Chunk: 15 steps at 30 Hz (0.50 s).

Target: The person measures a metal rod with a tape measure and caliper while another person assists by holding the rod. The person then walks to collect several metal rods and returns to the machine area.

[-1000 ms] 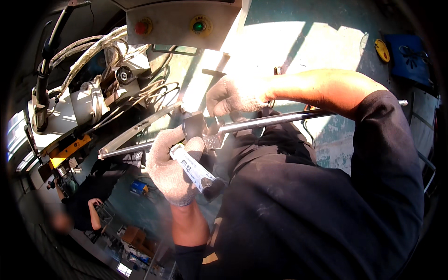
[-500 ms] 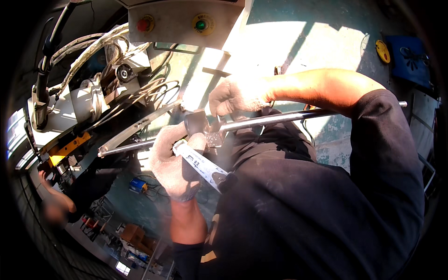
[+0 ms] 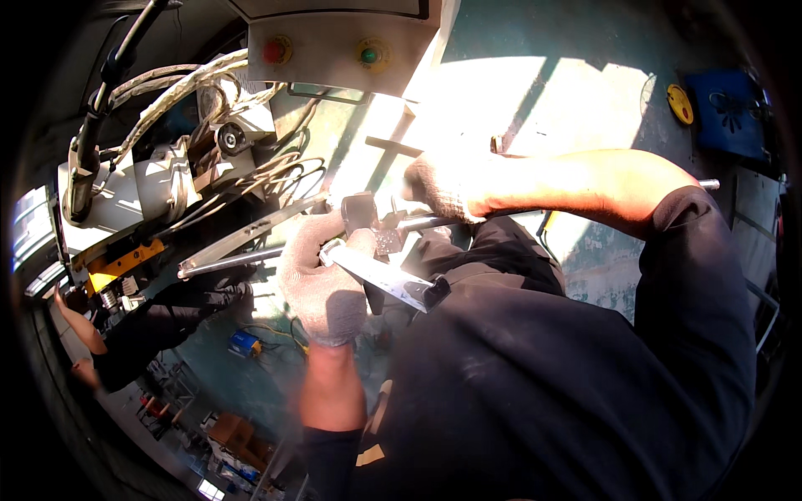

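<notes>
My left hand [image 3: 324, 292], in a pale knit glove, is closed around a flat white bar [image 3: 380, 271] with a dark end that slants down toward my body. Its fingertips lie by a dark square plate [image 3: 359, 212] and a small metal block [image 3: 388, 240]. A long shiny metal rod [image 3: 266, 255] runs crosswise behind my hands. My right hand [image 3: 443, 185], gloved too, is curled above the rod, right of the block. Strong glare washes out its fingers, and whatever they grip is hidden.
A grey control box [image 3: 326, 50] with red and green buttons stands ahead. Left of it is a white machine [image 3: 154, 179] with thick cables. Another person [image 3: 150, 330] is at far left. A blue and yellow device [image 3: 244, 343] lies on the floor; a blue case [image 3: 727, 113] is far right.
My right hand has moved right, away from the block, and curled more. The white bar has turned, its dark end swinging up and right. The person at left has shifted.
</notes>
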Each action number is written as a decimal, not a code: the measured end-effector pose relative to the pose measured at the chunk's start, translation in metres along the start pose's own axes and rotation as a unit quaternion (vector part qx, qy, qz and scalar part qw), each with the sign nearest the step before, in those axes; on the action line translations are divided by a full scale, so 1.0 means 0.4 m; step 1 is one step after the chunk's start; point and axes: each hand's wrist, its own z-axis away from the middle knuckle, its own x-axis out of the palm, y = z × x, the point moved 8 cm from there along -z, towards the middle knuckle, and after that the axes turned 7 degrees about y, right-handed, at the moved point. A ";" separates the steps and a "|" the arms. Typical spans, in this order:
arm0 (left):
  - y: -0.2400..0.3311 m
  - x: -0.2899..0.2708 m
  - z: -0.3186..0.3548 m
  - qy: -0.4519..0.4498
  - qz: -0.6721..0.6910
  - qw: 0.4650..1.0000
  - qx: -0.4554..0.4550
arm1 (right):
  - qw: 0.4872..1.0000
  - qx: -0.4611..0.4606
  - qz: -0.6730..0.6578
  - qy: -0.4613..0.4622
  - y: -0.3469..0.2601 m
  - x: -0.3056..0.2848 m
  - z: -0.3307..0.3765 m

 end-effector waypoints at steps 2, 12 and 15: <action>0.002 -0.009 0.009 0.017 0.017 1.000 -0.016 | 0.999 0.002 0.024 -0.025 0.009 0.030 0.002; 0.036 -0.317 0.028 0.058 0.054 0.995 0.064 | 0.998 0.046 -0.027 0.030 0.059 0.000 0.053; -0.068 -0.585 0.038 0.212 0.252 0.943 -0.050 | 0.979 0.014 -0.047 0.198 0.034 -0.097 0.089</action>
